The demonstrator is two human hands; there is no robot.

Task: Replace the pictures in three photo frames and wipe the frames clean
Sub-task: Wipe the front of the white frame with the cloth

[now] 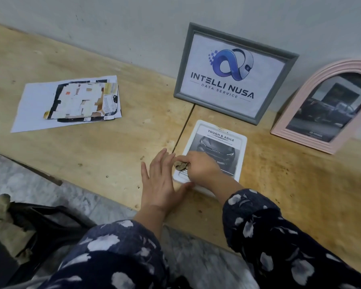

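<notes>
1. Lower centre of the view: a small white rectangular photo frame point(217, 147) lies flat on the pale wooden table point(92, 147), face up, showing a grey car print headed "TOUGH & AGILE".
2. Right hand point(198, 165): fingers curled in a closed grip on a small crumpled tan cloth point(180, 165), pressed to the near left corner of the white frame. Judged: wiping step in hand.
3. Left hand point(161, 180): fingers straight and spread, flat on the table, thumb against the frame's near edge. No grip on anything; it appears to brace the frame.
4. Upper centre: a grey wooden rectangular frame point(233, 73) stands leaning on the wall point(133, 24), holding a printed blue logo sheet.
5. Right edge of the view: a pink arched frame point(321, 105) leans on the same wall with a dark car picture inside.
6. Left of centre: a loose pile of paper sheets and cut pictures point(71, 102) lies flat, well apart from the frames.
7. Progress, judged: all three frames show pictures, so the swapping looks done or nearly so. Whether the grey and pink frames are wiped cannot be told. The white frame's far half is not yet covered by the cloth.
8. Room: open table to the right of the white frame and between it and the paper pile. A seam in the tabletop runs just beside the frame's left edge. The near table edge is close to the wrists; the grey frame stands just beyond the far edge of the white one, so long forward strokes could knock it.
</notes>
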